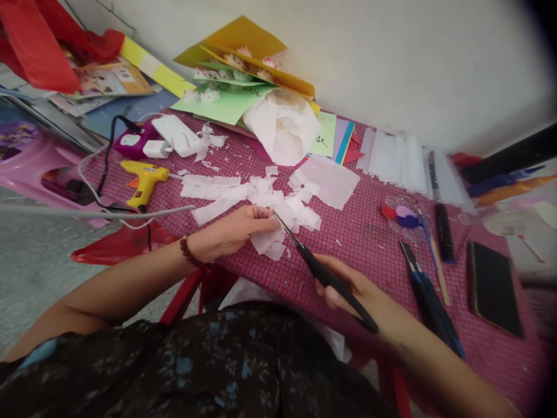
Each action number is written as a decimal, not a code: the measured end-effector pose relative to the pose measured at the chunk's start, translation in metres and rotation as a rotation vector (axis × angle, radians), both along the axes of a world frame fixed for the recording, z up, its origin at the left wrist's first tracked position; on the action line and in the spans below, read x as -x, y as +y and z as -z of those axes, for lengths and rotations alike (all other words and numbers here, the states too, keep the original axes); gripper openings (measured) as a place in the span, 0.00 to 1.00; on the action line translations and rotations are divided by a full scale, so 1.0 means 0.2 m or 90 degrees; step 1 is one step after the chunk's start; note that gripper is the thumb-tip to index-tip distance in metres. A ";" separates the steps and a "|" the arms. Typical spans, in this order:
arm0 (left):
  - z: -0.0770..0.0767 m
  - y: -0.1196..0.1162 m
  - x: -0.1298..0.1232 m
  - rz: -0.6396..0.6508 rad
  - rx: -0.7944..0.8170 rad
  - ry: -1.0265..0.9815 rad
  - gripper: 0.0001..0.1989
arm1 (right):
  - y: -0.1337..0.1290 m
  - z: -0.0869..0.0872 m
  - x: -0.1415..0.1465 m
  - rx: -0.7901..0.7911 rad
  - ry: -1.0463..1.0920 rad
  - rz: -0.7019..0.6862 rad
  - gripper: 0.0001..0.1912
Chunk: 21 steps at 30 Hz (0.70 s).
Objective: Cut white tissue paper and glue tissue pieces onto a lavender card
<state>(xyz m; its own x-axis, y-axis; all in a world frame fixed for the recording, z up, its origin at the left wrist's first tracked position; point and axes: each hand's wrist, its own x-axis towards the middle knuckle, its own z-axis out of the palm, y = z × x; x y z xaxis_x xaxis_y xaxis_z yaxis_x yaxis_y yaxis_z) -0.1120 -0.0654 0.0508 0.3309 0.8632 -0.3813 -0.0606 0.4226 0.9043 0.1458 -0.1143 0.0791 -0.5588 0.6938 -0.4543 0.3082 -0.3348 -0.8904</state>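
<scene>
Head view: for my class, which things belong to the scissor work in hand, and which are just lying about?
In use:
- left hand
- white paper piece
- right hand
- black-handled scissors

Apparently lying about:
- yellow glue gun
- smartphone
- white plug adapter

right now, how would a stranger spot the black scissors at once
Find the red checked tablecloth, then the white paper pieces on it. The scissors slant from there into the right grip. Unlike the blue-handled tool lying farther right, they are black-handled and held.
</scene>
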 end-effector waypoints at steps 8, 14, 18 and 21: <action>0.00 0.01 0.01 -0.045 0.007 -0.035 0.09 | -0.01 0.01 -0.04 -0.005 -0.014 0.010 0.37; 0.01 0.00 -0.01 -0.136 0.002 -0.070 0.11 | -0.03 0.02 -0.04 -0.012 -0.018 0.009 0.36; -0.01 -0.01 -0.02 -0.106 0.007 -0.064 0.10 | -0.03 0.03 -0.04 -0.028 -0.009 0.012 0.36; -0.01 -0.02 -0.02 -0.059 0.019 -0.040 0.09 | -0.02 0.04 -0.04 -0.029 0.002 0.009 0.35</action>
<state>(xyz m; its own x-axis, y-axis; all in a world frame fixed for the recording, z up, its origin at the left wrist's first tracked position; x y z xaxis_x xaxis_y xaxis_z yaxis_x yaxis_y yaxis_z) -0.1073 -0.0688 0.0537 0.2734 0.8801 -0.3881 -0.1566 0.4388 0.8848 0.1536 -0.1188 0.0706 -0.5499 0.7217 -0.4204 0.3008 -0.2984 -0.9058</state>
